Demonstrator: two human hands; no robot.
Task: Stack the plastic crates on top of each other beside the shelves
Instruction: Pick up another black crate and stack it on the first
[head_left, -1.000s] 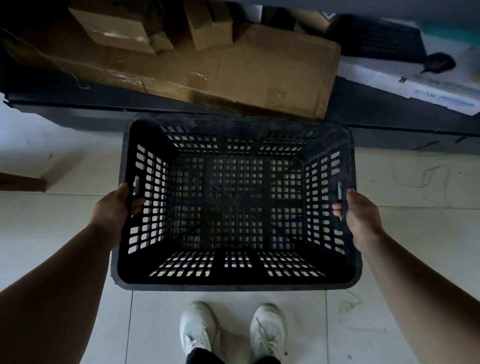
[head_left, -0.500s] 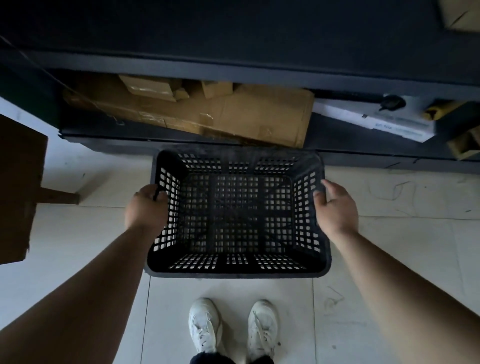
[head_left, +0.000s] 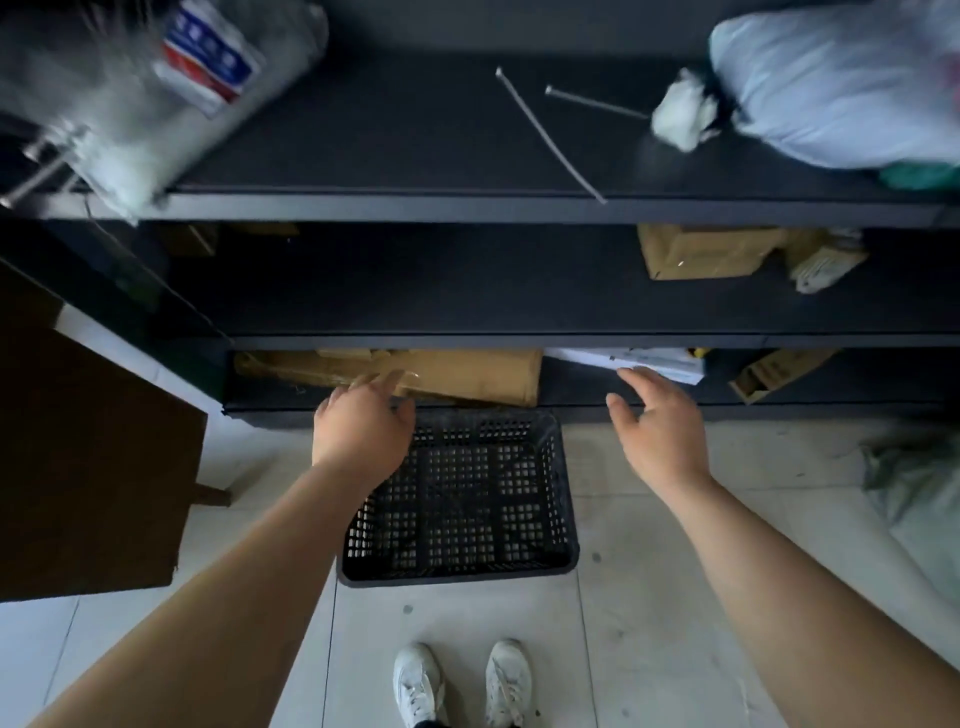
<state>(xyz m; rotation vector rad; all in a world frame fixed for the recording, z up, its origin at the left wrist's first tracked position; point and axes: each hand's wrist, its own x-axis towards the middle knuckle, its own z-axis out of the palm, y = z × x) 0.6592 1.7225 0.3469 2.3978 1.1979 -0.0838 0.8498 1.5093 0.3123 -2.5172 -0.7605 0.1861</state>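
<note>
A black perforated plastic crate (head_left: 467, 499) sits on the pale tiled floor, its far edge against the foot of the dark shelves (head_left: 519, 213). My left hand (head_left: 361, 428) hovers above the crate's left rim, fingers apart, holding nothing. My right hand (head_left: 660, 426) is spread open to the right of the crate, clear of it. The crate is empty inside. Only this one crate is in view.
Flattened cardboard (head_left: 415, 376) lies on the lowest shelf behind the crate. A brown board (head_left: 93, 457) leans at the left. Bags (head_left: 831, 83) and small boxes (head_left: 701, 252) sit on the upper shelves. A grey sack (head_left: 914, 493) lies on the floor at right. My white shoes (head_left: 462, 680) stand in front.
Both hands held the crate by its sides; they lowered it to the floor by the shelves and let go. The view has risen, showing higher shelves.
</note>
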